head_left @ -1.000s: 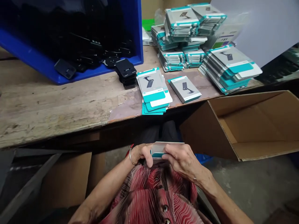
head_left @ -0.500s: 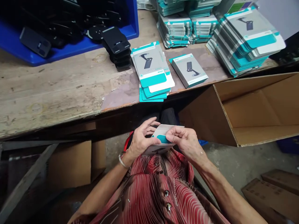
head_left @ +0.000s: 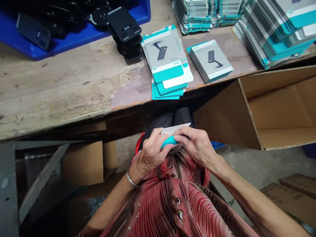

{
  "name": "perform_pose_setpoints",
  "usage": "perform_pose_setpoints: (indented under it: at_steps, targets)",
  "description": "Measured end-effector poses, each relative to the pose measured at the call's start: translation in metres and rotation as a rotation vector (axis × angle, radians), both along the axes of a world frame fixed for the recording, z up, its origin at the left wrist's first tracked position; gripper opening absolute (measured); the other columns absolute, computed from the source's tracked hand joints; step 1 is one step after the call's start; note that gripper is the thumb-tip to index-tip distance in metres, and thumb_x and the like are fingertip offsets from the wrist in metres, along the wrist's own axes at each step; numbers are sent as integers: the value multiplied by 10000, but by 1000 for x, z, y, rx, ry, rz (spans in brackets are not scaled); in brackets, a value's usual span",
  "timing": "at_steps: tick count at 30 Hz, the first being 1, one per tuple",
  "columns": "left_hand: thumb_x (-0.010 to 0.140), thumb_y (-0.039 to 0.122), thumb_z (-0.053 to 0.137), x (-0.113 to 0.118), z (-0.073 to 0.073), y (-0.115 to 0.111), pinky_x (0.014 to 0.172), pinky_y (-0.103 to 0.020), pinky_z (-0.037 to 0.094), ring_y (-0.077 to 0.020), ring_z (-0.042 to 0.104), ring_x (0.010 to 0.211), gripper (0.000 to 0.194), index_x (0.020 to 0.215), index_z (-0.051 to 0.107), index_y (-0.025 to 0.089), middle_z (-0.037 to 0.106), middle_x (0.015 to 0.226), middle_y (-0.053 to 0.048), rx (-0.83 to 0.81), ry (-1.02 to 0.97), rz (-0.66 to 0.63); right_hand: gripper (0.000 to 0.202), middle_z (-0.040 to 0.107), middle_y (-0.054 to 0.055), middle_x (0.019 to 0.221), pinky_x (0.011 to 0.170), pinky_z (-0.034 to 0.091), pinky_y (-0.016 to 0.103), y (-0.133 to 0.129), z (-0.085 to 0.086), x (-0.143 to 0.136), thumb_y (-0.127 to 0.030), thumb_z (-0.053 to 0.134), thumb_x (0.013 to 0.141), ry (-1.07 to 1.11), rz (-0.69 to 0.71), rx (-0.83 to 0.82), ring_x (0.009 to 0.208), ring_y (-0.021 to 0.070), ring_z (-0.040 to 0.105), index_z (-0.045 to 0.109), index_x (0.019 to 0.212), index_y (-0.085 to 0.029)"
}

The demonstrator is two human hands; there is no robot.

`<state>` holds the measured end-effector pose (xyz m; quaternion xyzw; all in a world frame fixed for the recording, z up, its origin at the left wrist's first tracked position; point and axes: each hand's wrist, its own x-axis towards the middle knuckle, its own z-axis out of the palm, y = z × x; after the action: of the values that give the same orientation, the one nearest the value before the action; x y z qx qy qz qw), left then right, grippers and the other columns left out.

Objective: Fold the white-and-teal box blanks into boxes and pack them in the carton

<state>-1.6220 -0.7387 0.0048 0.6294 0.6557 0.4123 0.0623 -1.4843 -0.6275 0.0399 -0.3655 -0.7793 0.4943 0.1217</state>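
In front of my shirt, my left hand (head_left: 154,149) and my right hand (head_left: 197,143) both grip a small grey and teal carton (head_left: 169,141). Its white panel stands up behind my fingers, and my fingertips press on the teal flap from both sides. The carton's lower part is largely hidden by my hands. On the bench beyond lies a pile of flat cartons (head_left: 164,52), and to its right is a closed box (head_left: 212,61) showing a phone holder picture. Left of the pile are stacked black plates (head_left: 124,26).
A blue bin (head_left: 98,39) of black parts stands on the wooden bench (head_left: 61,82) at left. Bundled cartons (head_left: 199,16) and a tall carton stack (head_left: 276,36) stand at right. Below them is an open cardboard box (head_left: 224,115); more cardboard boxes (head_left: 84,163) sit lower.
My left fingers have curled in around the carton, and its teal flap is now bent between both hands. The view has shifted, so the bench items appear higher.
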Motion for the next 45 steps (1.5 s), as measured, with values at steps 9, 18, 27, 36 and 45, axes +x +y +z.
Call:
perform_pose_setpoints:
  at_steps: [9, 18, 27, 36, 45]
  targets:
    - [829, 180, 602, -6, -11, 8, 812, -363, 559, -245, 611, 1043, 33, 844, 605, 151, 579, 1205, -166, 107, 14, 13, 182, 635, 114, 1020, 767, 425, 365, -19, -33, 14, -260, 503, 925, 6, -17, 748, 947, 230, 573, 619, 1049, -197]
    - [838, 150, 561, 4, -12, 6, 859, -397, 516, -265, 555, 1099, 142, 697, 579, 138, 536, 1225, -179, 21, 15, 75, 186, 606, 13, 702, 904, 283, 405, -10, -35, 12, -220, 458, 937, -24, 241, 816, 710, 147, 495, 623, 857, -187]
    - [814, 228, 609, 15, -8, 13, 618, -279, 413, -150, 487, 673, 289, 552, 498, 181, 497, 673, -7, -106, -120, 273, 284, 550, -12, 606, 869, 278, 357, -3, -38, 6, -159, 416, 929, 19, 258, 690, 611, 121, 451, 580, 697, -171]
    - [822, 198, 539, 6, 8, 2, 590, -243, 370, -116, 514, 609, 224, 601, 570, 175, 525, 640, 18, -454, -422, 226, 279, 540, -32, 557, 837, 349, 344, -3, -41, 11, -145, 407, 910, 87, 238, 663, 535, 115, 470, 514, 655, -187]
    - [767, 332, 571, 1, 7, 19, 657, -249, 375, -150, 516, 707, 214, 632, 607, 170, 573, 756, -22, -439, -710, 150, 217, 697, 16, 690, 671, 499, 311, 5, -47, 17, -234, 472, 859, 119, 74, 641, 617, 191, 637, 674, 805, -288]
